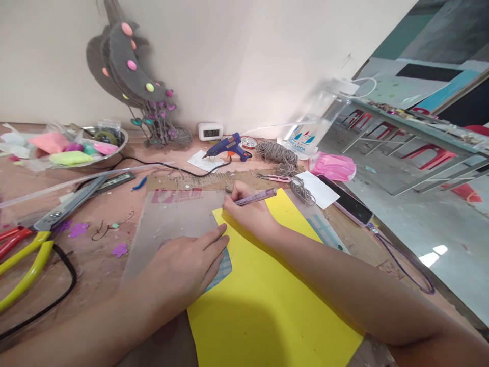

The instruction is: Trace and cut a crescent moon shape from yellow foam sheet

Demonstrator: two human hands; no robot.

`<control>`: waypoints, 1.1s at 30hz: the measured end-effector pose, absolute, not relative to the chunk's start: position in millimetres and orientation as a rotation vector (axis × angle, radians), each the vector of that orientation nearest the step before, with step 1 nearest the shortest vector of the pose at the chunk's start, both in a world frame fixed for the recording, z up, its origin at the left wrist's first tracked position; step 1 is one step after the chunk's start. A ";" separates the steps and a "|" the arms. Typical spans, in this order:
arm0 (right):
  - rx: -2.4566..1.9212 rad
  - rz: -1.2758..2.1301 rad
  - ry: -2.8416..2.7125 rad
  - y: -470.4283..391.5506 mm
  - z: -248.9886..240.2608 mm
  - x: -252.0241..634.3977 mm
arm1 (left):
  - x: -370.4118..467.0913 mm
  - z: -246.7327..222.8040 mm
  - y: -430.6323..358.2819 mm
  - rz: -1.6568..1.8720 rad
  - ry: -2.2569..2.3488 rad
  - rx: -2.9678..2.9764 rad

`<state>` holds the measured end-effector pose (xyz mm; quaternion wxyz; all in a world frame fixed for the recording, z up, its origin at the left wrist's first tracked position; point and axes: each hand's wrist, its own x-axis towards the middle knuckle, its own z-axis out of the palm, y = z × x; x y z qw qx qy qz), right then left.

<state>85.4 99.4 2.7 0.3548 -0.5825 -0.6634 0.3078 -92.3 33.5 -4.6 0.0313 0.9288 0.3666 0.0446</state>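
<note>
- Grasping a pen [255, 197] between thumb and fingers, the right hand [252, 216] rests at the far end of the yellow sheet [305, 326]; the tip of the pen is hidden, so I cannot tell if it touches.
- Lying palm down, the left hand [191, 260] is at the left edge of the sheet; it grasps nothing that I can see, and its fingers are extended close together, with the fingertips upon this edge.
- Extending under the sheet, and out to its left, is a piece of plastic [171, 216] with red print.
- Showing at the left edge of the sheet, beside the left fingers, is a blue patch [221, 272]; I cannot tell whether it is a separate piece.
- Resting well to the left of the sheet are the scissors [53, 216], with red and yellow handles; purple flowers [119, 250] lie between them and the sheet.
- Standing beyond the sheet are a glue gun [225, 146] and, behind it, a clock [210, 132].
- Lying beyond the sheet, to the right, are grey twine [278, 155] and a phone [346, 200].
</note>
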 end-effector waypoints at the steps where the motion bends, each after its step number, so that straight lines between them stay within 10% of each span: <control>1: -1.503 0.794 -1.711 99.4 2.8 85.6 | -92.1 -4.5 33.6 0.140 1.135 2.846; 33: -1.532 0.779 -1.687 100.9 2.1 93.3 | -91.1 -3.6 32.0 0.099 1.151 2.819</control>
